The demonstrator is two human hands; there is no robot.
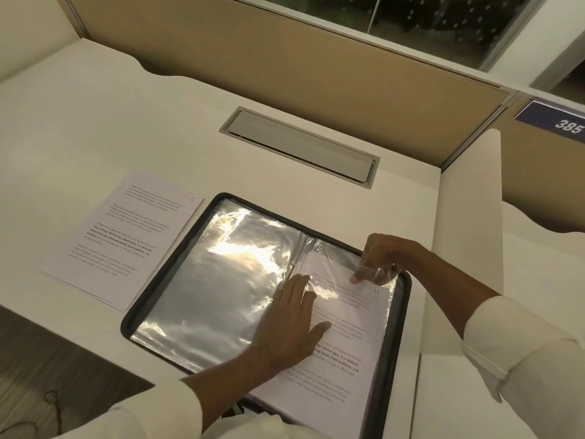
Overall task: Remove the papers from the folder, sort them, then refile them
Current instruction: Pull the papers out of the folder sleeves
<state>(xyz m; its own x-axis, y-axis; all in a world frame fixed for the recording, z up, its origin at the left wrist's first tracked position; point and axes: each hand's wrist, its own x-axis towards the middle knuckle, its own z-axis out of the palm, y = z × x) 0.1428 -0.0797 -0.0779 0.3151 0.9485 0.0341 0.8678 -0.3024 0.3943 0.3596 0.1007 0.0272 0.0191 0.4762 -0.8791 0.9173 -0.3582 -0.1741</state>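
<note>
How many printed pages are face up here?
2. Page marked 6 lies on the desk left of the folder; more sheets may hide beneath. Page marked 4 lies on the folder's right half, under the left hand.

The open folder point(397, 327) fills the table's point(95, 122) near middle, a paper stack point(120, 236) just beside its left edge. Bare surface lies toward the far-left corner; a partition point(285, 68) walls the far edge.

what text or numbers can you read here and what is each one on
"385": dark blue sign on the right partition.
"6": handwritten, top corner of the white printed sheet beside the black zip folder.
"4": handwritten, corner of the filed white sheet inside it.
Body print on both: mostly too small to read.
</note>
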